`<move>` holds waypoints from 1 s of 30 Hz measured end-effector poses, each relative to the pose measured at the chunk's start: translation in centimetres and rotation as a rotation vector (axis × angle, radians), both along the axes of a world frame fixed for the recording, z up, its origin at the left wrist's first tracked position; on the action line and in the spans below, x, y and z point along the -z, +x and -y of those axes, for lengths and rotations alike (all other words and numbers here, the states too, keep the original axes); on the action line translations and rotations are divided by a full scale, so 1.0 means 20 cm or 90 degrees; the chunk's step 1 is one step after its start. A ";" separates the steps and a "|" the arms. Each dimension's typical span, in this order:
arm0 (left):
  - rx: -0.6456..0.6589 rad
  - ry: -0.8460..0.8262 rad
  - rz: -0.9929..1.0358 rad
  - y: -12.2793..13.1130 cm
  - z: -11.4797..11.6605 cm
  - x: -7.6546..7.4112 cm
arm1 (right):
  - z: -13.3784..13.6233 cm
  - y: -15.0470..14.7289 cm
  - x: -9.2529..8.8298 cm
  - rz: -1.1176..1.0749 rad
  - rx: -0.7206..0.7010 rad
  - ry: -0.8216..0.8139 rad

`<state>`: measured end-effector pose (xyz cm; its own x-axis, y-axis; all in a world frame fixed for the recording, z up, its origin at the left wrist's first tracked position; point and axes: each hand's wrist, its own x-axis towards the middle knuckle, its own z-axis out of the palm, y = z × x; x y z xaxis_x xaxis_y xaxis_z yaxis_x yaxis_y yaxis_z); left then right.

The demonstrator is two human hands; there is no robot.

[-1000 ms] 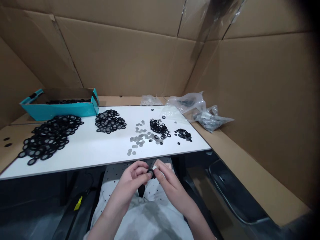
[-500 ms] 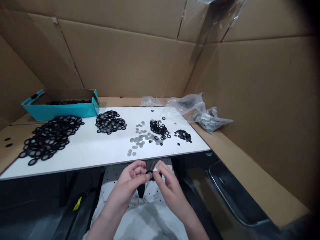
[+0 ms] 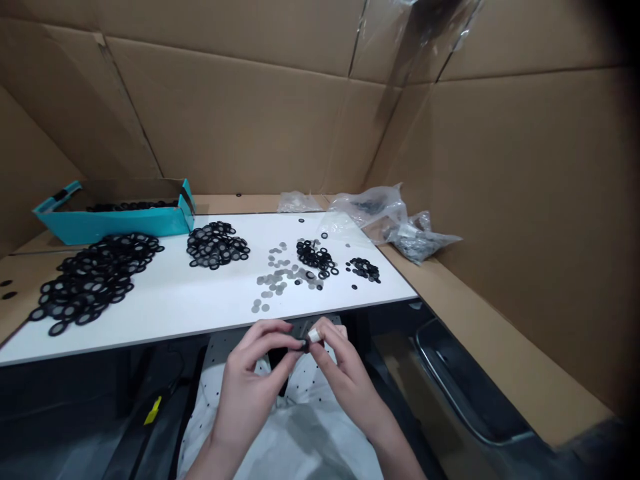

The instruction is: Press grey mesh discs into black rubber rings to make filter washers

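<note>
In front of my lap, below the table edge, my left hand (image 3: 257, 363) pinches a small black ring (image 3: 303, 345) between thumb and fingertips. Close against it is my right hand (image 3: 345, 363), its fingers closed too, with a white wrap (image 3: 314, 335) round one fingertip. A thin greyish sliver (image 3: 305, 327) shows between the two hands; I cannot make out what it is. On the white board (image 3: 175, 300) beyond lie loose grey discs (image 3: 280, 277), a small pile of black rings (image 3: 316, 258) and a pile of small black pieces (image 3: 365, 269).
Two larger piles of black rings with grey centres, one at far left (image 3: 95, 280) and one mid-board (image 3: 217, 245), lie on the board. A turquoise box (image 3: 115, 225) holds more. Clear plastic bags (image 3: 415, 240) rest at the right. Cardboard walls (image 3: 240, 120) enclose the table.
My left hand has turned, its fingers now over the ring, which shows edge-on instead of face-on. My right hand stays close beside it. The view has shifted slightly.
</note>
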<state>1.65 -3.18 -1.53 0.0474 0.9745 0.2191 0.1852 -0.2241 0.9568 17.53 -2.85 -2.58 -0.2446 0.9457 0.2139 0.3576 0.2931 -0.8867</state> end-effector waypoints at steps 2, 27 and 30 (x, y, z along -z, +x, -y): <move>0.014 0.030 -0.024 -0.01 0.01 0.00 | 0.01 0.00 -0.01 -0.036 -0.012 -0.020; 0.084 -0.151 0.049 -0.02 -0.04 -0.04 | 0.05 -0.05 -0.01 0.221 0.042 0.322; 0.079 -0.184 0.094 -0.02 -0.03 -0.04 | 0.03 -0.05 -0.01 0.198 0.045 0.269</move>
